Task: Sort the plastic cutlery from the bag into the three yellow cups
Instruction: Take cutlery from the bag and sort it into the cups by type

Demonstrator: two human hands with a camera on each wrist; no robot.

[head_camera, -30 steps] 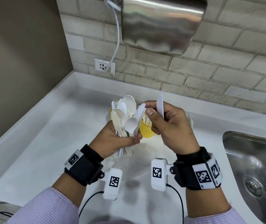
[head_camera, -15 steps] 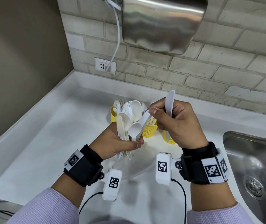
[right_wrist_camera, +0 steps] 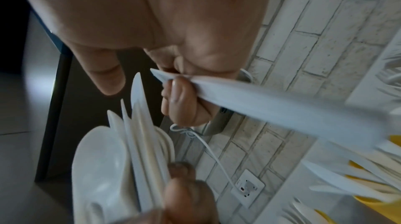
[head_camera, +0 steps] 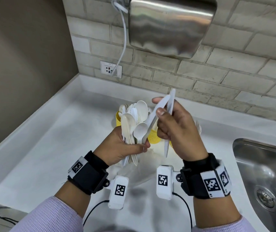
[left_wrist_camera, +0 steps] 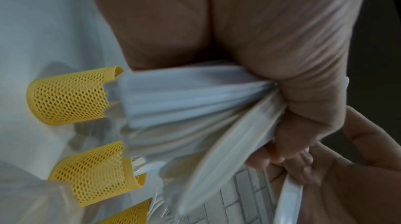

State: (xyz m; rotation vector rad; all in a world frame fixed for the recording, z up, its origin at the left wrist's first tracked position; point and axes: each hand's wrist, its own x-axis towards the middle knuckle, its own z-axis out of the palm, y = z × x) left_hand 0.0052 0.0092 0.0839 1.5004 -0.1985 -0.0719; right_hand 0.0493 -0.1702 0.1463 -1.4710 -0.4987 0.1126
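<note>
Both hands are full, my left hand [head_camera: 117, 148] gripping a big bunch of cutlery [head_camera: 134, 121] and my right hand [head_camera: 179, 131] pinching two knives [head_camera: 169, 106] just in front of the yellow cups [left_wrist_camera: 69, 97], which already look partly filled, I think, so lots is left.

I see my left hand [head_camera: 125, 146] holding a bundle of cutlery [head_camera: 134, 121] above the worktop [head_camera: 50, 131], my right hand [head_camera: 179, 131] just beside it with 2 knives [head_camera: 169, 104]. The cups [head_camera: 153, 136] stand behind both hands; the sink [head_camera: 264, 164] lies right.

Head cam looks down over counter [head_camera: 38, 141]; wrist cams sit close under palms; all three share yellow cups [left_wrist_camera: 69, 95] by brick wall [right_wrist_camera: 325, 56].
</note>
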